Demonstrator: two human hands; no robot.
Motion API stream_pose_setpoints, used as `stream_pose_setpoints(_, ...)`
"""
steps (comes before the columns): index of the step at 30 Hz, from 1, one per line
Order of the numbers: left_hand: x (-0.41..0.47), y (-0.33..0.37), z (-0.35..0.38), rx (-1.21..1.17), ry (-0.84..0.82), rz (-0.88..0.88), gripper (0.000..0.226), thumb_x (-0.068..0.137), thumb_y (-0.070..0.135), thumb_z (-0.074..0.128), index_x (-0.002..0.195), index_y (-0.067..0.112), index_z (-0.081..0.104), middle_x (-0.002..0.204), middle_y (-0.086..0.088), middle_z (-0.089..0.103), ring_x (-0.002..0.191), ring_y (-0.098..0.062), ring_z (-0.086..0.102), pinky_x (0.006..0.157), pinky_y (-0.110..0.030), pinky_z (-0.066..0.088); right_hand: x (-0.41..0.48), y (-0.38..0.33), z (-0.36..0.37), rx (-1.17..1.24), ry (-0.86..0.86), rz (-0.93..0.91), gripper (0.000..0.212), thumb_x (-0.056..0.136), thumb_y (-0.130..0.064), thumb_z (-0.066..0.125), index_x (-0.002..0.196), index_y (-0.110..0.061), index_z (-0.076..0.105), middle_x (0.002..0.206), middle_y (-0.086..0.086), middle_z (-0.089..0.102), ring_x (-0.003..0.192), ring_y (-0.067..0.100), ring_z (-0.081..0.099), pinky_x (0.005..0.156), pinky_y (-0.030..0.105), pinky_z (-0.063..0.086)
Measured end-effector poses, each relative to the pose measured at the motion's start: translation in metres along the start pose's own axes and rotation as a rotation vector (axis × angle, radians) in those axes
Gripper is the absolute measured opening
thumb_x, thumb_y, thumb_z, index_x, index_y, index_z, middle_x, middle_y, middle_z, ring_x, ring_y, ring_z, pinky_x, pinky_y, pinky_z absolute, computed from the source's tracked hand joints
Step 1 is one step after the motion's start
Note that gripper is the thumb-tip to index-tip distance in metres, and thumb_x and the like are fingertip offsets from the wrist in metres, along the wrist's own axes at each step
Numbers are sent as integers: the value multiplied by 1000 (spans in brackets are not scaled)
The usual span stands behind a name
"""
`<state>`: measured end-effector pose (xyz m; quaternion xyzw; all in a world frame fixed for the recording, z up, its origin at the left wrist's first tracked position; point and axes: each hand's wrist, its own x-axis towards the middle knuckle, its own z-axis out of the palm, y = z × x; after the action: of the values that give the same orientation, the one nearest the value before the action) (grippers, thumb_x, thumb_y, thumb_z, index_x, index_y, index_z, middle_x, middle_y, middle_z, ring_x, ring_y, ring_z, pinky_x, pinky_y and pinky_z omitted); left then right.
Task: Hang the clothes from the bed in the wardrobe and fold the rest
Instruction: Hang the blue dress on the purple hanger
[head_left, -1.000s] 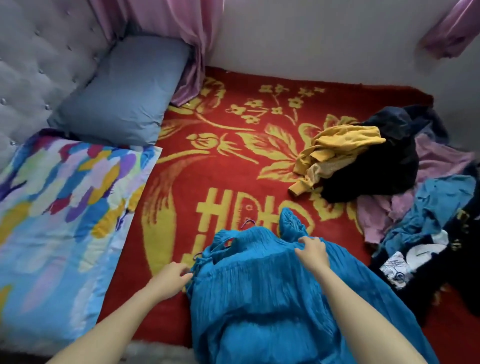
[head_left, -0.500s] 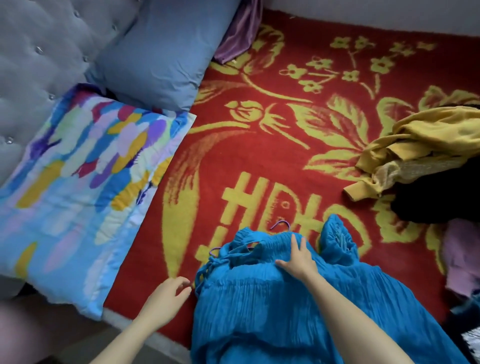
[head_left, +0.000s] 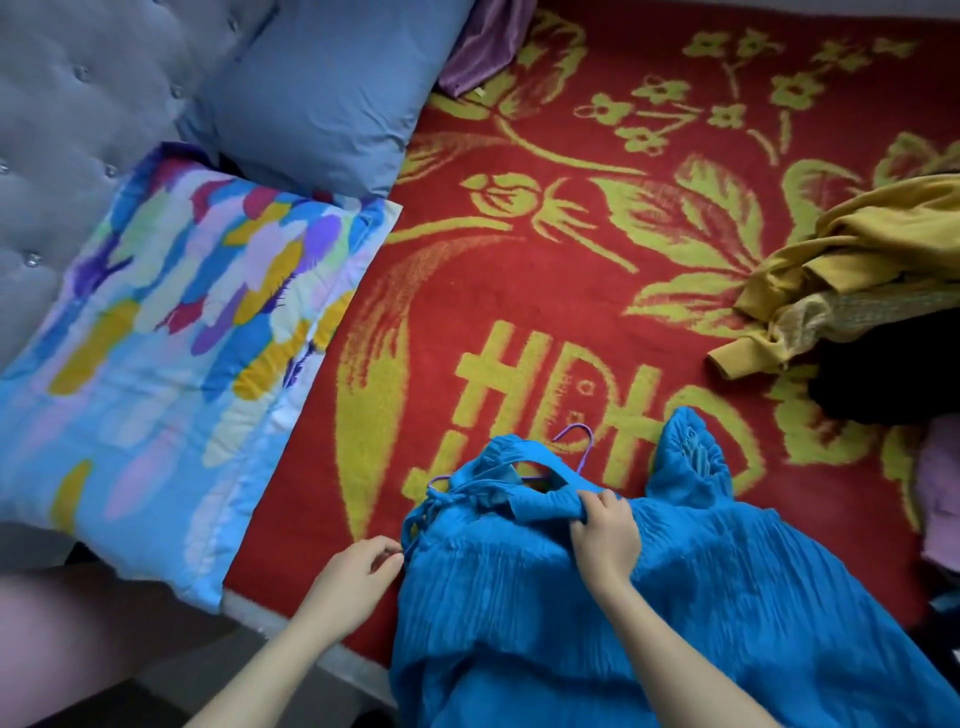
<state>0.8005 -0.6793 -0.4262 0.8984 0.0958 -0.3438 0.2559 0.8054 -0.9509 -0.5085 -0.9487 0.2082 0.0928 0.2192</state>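
Red-and-yellow floral woven blanket (head_left: 519, 312) under both hands. Crinkled turquoise fabric dress (head_left: 519, 623) lies on it, beneath right hand (head_left: 605, 535), which pinches the neckline. Thin purple wire hanger (head_left: 585, 451) just beyond. Left hand (head_left: 353, 577) curled at dress edge; grip unclear.

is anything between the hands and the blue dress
Nothing visible. The right hand grips the dress at the neckline; the left hand is at its left edge, grip unclear. The hook of the hanger lies free on the blanket. The wardrobe is out of view.
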Motion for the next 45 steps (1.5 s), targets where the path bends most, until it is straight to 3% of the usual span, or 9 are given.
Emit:
stream_pose_setpoints(4,-8,27,10,-309,-19,-33,19,96,18,50,83,10,62,80,-2,59,79,-15,53,69,-28,37,-48,-28,-23,79,385,-198,33,39,7,69,67,-10,73,91,17,68,93,30,44,59,47,49)
stream_pose_setpoints(8,-24,58,27,-635,-60,-145,22,99,33,43,84,19,52,90,-6,51,83,-17,48,68,-29,36,-94,-58,-46,159,431,-404,47,28,10,77,71,-8,73,99,18,69,101,25,46,81,40,48)
stream_pose_setpoints(12,-53,70,29,-1267,-368,-452,53,93,57,38,86,9,58,71,-12,65,55,-24,61,47,-26,48,-153,-81,-72,174,414,-449,53,23,11,76,73,-6,72,86,9,72,73,20,68,69,29,37)
stream_pose_setpoints(14,-65,71,29,-1443,-442,-480,51,96,49,40,86,3,59,66,-17,68,49,-25,65,56,-38,51,-186,-83,-77,159,388,-468,56,18,10,77,71,-8,71,82,5,72,65,20,68,62,26,36)
stream_pose_setpoints(18,-90,51,22,-1342,-242,-353,13,93,4,53,81,1,58,69,-15,64,51,-22,62,51,-31,53,-243,-86,-74,54,263,-555,59,15,-4,85,71,-13,67,70,-2,66,53,19,62,45,20,42)
stream_pose_setpoints(23,-121,-10,-10,-1030,63,3,21,80,-15,59,96,-2,66,71,-5,63,63,-17,56,53,-18,49,-291,-98,-64,-6,105,-613,65,52,-47,85,100,-24,48,77,-13,66,58,2,62,47,14,41)
stream_pose_setpoints(28,-153,-49,-54,-727,102,257,16,77,-11,65,86,0,72,73,-6,70,76,-18,61,71,-33,52,-269,-118,-68,171,119,-320,29,91,-23,60,115,-6,60,105,5,65,96,21,62,77,29,45)
stream_pose_setpoints(34,-210,-82,-122,-762,-51,431,19,85,-4,62,93,9,73,75,-8,73,71,-13,68,70,-24,55,-208,-178,-88,231,262,-235,22,92,-10,51,111,-2,60,111,12,58,111,27,48,84,27,34)
stream_pose_setpoints(45,-284,-134,-198,-836,15,600,18,68,12,68,81,18,78,74,-7,74,74,-13,70,70,-11,50,-204,-246,10,-360,-932,-496,62,94,-28,53,147,-11,25,148,9,37,131,21,42,100,23,31)
